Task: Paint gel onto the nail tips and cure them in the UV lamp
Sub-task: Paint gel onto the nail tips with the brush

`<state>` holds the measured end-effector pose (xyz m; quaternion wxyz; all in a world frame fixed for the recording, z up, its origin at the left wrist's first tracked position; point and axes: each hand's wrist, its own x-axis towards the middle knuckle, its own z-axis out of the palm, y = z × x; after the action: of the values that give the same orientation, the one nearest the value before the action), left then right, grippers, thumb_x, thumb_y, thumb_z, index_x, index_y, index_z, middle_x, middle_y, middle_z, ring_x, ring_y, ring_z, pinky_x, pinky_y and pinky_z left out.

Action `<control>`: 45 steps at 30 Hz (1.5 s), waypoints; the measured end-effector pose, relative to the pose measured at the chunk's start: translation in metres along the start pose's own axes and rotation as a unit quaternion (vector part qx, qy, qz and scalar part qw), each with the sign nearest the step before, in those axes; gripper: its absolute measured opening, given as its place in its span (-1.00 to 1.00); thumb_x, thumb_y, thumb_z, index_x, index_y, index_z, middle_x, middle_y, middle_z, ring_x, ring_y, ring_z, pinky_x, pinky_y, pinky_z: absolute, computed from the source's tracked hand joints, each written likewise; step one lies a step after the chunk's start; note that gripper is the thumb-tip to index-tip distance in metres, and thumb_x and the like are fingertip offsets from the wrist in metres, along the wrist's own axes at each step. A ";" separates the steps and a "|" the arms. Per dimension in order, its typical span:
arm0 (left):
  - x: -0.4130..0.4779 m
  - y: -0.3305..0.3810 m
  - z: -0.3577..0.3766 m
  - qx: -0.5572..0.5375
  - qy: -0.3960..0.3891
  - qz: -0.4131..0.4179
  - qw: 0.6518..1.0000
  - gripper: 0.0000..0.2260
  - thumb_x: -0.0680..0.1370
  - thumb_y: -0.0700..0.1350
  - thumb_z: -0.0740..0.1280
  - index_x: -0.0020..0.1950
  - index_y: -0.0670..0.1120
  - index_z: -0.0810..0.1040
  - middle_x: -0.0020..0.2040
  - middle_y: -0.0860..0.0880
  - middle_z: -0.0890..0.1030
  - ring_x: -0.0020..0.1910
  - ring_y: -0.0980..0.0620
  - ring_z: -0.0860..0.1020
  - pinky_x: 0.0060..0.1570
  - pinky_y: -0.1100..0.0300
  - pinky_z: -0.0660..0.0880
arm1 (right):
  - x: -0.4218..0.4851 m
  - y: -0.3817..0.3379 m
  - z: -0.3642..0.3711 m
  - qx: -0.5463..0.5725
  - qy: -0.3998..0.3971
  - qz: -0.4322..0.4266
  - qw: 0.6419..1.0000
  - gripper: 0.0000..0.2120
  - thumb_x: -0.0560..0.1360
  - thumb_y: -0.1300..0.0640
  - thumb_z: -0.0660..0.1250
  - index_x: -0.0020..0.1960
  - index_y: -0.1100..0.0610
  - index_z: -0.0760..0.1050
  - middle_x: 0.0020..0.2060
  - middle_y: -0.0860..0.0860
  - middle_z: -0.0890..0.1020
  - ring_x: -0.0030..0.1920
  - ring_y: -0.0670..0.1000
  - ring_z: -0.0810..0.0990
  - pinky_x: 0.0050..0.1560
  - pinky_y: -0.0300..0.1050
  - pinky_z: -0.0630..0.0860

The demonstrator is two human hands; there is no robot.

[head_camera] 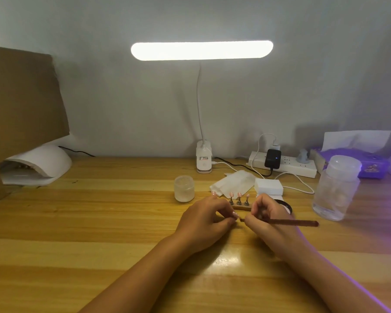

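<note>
The left hand (205,222) has its fingers curled and pinches a small pink nail tip (235,214) between thumb and fingertips. The right hand (266,214) grips a brush (298,222) like a pen, with the reddish handle sticking out to the right and the working end just beside the held tip; whether the bristles touch it is too small to tell. Just beyond both hands a row of tips (239,195) stands upright on little pegs set in a holder strip (242,208), with one more showing behind the left knuckles. The UV lamp (38,163) sits well off to the left of the left hand. A small jar (184,188) stands beyond the left hand, and a clear bottle (335,188) stands well to the right of the right hand. The tip looks feather-light, thin and stiff, with a glossy curved face, so it would probably slip or flick out of a loose pinch. It seems best held by its edges or its peg, with fingers off the painted face, since wet gel smears at a touch. The brush likely gives most control when gripped low, near the bristles. For the trip to the lamp, lifting the strip by its ends and keeping it level seems safest, as the pegs may topple.
</note>
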<state>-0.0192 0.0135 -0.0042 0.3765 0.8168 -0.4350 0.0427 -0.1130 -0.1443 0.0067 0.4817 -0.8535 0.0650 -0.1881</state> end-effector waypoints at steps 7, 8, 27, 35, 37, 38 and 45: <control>-0.001 0.001 -0.001 -0.004 -0.001 -0.011 1.000 -0.87 0.52 -0.02 0.42 -0.10 0.22 0.53 -0.13 0.23 0.58 -0.24 0.26 0.46 -0.04 0.18 0.46 | 0.001 0.002 -0.002 0.080 0.022 0.008 0.997 -0.88 0.50 0.16 0.40 -0.12 0.14 0.46 -0.43 -0.02 0.60 -0.43 -0.17 0.52 -0.40 -0.34 0.41; 0.000 0.001 -0.001 -0.001 -0.001 -0.010 1.000 -0.87 0.52 -0.02 0.42 -0.11 0.22 0.53 -0.11 0.21 0.59 -0.25 0.24 0.47 -0.04 0.16 0.47 | 0.001 0.000 -0.001 0.081 0.019 0.005 0.997 -0.87 0.50 0.14 0.40 -0.12 0.15 0.46 -0.41 -0.02 0.63 -0.43 -0.18 0.54 -0.41 -0.38 0.41; 0.000 -0.001 0.000 0.000 0.002 -0.006 1.000 -0.94 0.52 -0.02 0.43 -0.04 0.14 0.62 -0.14 0.27 0.56 -0.21 0.42 0.45 0.26 0.25 0.37 | 0.001 -0.001 -0.001 0.001 0.006 0.035 0.999 -0.90 0.45 0.19 0.38 -0.16 0.14 0.45 -0.38 0.04 0.52 -0.34 -0.02 0.47 -0.27 -0.05 0.44; -0.001 -0.002 0.000 -0.021 0.029 -0.014 0.999 -0.89 0.52 -0.08 0.42 -0.04 0.13 0.58 -0.10 0.22 0.63 -0.26 0.34 0.50 -0.25 0.46 0.35 | -0.003 -0.005 -0.003 0.076 0.036 0.035 0.996 -0.91 0.52 0.19 0.35 -0.12 0.17 0.45 -0.44 -0.01 0.57 -0.43 -0.17 0.50 -0.32 -0.18 0.43; -0.001 -0.002 0.000 -0.020 0.029 -0.030 0.999 -0.89 0.52 -0.05 0.42 -0.03 0.15 0.55 -0.10 0.24 0.63 -0.27 0.30 0.51 -0.22 0.37 0.42 | -0.003 -0.005 -0.003 0.078 0.036 0.039 0.996 -0.91 0.52 0.22 0.34 -0.13 0.18 0.45 -0.44 0.00 0.55 -0.43 -0.16 0.49 -0.31 -0.15 0.44; -0.001 -0.001 0.000 -0.015 0.030 -0.034 0.999 -0.89 0.52 -0.04 0.41 -0.03 0.15 0.55 -0.11 0.24 0.63 -0.27 0.30 0.51 -0.22 0.36 0.42 | -0.004 -0.005 -0.003 0.077 0.038 0.036 0.996 -0.91 0.52 0.22 0.34 -0.13 0.18 0.45 -0.44 0.00 0.55 -0.44 -0.16 0.49 -0.32 -0.17 0.43; -0.002 0.003 0.000 0.056 0.053 -0.062 0.995 -0.84 0.51 0.00 0.38 0.02 0.19 0.45 -0.10 0.24 0.60 -0.24 0.31 0.48 -0.26 0.36 0.36 | -0.003 -0.004 -0.001 0.065 0.047 0.020 0.997 -0.89 0.53 0.19 0.35 -0.14 0.19 0.46 -0.45 -0.01 0.57 -0.45 -0.18 0.51 -0.42 -0.36 0.43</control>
<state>-0.0220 0.0141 -0.0030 0.3540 0.8586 -0.3604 0.0869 -0.1160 -0.1418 0.0099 0.5364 -0.8091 0.0925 -0.2216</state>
